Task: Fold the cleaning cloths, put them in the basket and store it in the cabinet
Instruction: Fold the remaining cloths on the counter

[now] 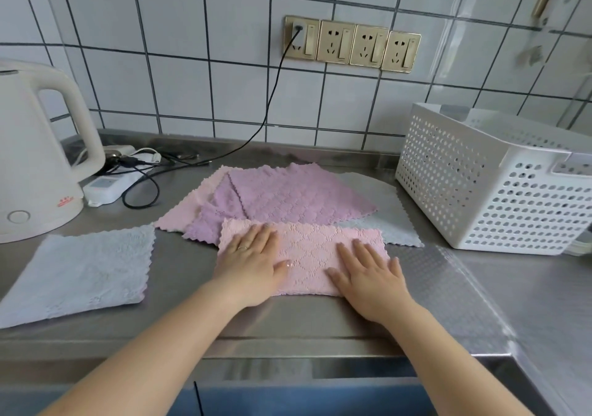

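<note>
Flatly, both hands press a folded pink cloth: left hand and right hand with fingers straight; kettle at nine o'clock carries an unreadable red mark.

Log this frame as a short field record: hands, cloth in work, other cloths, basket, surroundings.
left hand: left hand flat on the pink cloth
right hand: right hand flat on the same cloth
cloth in work: pink, lying as a flat rectangle at the counter front
other cloths: purple cloth, grey cloth behind; light blue cloth at left
basket: white perforated basket at right; contents not visible
surroundings: white kettle, wall sockets
</note>
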Demonstrator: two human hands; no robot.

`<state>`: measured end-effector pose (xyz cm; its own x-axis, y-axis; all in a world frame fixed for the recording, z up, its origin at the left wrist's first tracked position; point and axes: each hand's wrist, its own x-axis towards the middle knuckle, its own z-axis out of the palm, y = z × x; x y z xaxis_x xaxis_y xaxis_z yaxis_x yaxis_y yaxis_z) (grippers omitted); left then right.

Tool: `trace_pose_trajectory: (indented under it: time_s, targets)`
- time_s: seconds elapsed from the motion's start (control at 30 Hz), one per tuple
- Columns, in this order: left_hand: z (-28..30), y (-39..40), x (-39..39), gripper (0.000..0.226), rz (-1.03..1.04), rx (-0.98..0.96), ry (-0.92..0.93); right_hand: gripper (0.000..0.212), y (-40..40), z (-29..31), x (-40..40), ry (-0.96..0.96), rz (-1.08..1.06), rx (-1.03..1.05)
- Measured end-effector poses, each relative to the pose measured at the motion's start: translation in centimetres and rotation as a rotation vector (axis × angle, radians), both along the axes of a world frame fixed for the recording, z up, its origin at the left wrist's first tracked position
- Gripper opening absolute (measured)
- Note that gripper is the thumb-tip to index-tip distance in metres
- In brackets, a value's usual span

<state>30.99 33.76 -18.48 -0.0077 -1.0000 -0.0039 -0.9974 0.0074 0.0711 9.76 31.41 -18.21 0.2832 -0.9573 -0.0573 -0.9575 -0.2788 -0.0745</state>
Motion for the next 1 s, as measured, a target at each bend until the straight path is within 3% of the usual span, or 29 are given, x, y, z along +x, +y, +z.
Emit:
trace_pose_trajectory:
  time_s: [0.13, 0.23, 0.33, 0.4, 0.57, 0.63, 0.77, 1.0]
  targets:
    - [0.2, 0.0, 0.7, 0.069, -0.008, 0.001, 0.032, 0.065, -0.9, 0.4, -2.6, 0.02, -0.074, 0.08]
    - [1.1, 0.9, 0.5, 0.063, -0.1, -0.096, 0.016, 0.059, -2.0, 1.2, -2.6, 0.039, -0.043, 0.0]
    - [1.4, 2.6, -0.9, 0.038, -0.393, -0.388, 0.031, 0.044, -3.5, 2.9, -0.7, -0.158, 0.109, -0.195]
    - [1.2, 3.4, -2.0, 0.031, -0.499, -0.429, 0.009, 0.038, -4.5, 3.9, 1.6, -0.298, 0.226, -0.184]
    - [0.6, 3.0, -2.6, 0.006, -0.515, -0.379, -0.118, 0.034, -6.8, 3.9, 5.9, -0.248, 0.256, -0.003]
    - [0.5, 2.9, -2.9, 0.019, -0.506, -0.372, -0.158, 0.032, -7.7, 4.0, 6.6, -0.171, 0.257, -0.003]
    - [0.9, 2.9, -3.1, 0.022, -0.513, -0.412, -0.205, 0.029, -8.6, 5.2, 7.0, 0.012, 0.295, 0.052]
    - [0.9, 4.4, -0.5, 0.013, -0.481, -0.511, -0.081, 0.02, -8.7, 6.9, 5.5, -0.103, 0.287, 0.16]
